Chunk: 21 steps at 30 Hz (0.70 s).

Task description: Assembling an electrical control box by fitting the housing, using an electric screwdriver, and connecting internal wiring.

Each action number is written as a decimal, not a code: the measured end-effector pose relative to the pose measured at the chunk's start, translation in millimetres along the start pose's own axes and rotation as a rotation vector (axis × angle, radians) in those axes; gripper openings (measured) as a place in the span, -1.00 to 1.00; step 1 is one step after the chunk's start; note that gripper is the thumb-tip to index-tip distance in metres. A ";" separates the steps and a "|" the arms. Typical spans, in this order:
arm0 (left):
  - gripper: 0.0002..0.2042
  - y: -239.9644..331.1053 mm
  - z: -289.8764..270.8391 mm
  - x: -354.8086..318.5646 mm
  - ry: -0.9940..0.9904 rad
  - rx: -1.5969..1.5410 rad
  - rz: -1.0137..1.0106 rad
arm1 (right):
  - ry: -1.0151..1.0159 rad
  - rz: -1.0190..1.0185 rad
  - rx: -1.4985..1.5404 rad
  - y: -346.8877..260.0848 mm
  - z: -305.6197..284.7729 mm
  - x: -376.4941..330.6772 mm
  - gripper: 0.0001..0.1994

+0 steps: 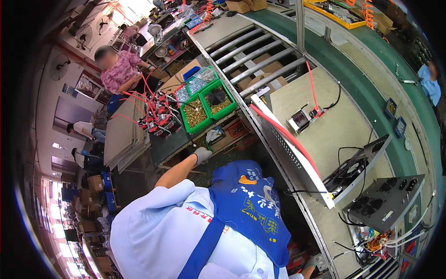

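bright even indoor light, window glare at left, dark fisheye-warped rim.

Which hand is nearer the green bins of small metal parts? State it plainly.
Left. The gloved left hand reaches out just below the green bins. The right hand sits low at the bench edge, far from them.

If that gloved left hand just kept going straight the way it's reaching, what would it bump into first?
Probably the edge of the bench shelf just ahead of the left hand, below the green bins of small brass-coloured parts. Depth is hard to judge in this bent view, so it may pass under that edge instead.
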<state>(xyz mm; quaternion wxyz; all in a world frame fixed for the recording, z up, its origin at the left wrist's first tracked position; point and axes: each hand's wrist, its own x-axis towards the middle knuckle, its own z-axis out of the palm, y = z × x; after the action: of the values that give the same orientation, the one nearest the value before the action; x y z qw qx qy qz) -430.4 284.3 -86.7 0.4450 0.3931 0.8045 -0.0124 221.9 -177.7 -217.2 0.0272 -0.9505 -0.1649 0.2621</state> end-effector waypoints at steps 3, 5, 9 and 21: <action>-0.65 10.7 -19.0 18.1 0.076 0.055 0.088 | -0.020 -0.033 0.008 -13.4 3.3 -4.4 -0.48; -0.61 18.4 -37.1 35.8 0.109 0.216 0.155 | -0.026 -0.051 0.007 -25.7 1.5 -9.0 -0.48; -0.64 11.0 -65.3 83.5 0.437 0.330 0.340 | -0.045 -0.093 -0.014 -53.5 -3.2 -21.5 -0.48; -0.50 33.8 -154.2 180.4 0.298 0.521 0.495 | -0.102 -0.164 -0.096 -187.0 15.6 -106.0 -0.50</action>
<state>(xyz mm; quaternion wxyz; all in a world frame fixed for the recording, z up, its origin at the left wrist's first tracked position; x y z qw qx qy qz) -570.8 476.8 -113.3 0.1979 0.6728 0.7110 -0.0512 72.3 -36.4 -153.0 -0.0054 -0.9194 -0.2559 0.2986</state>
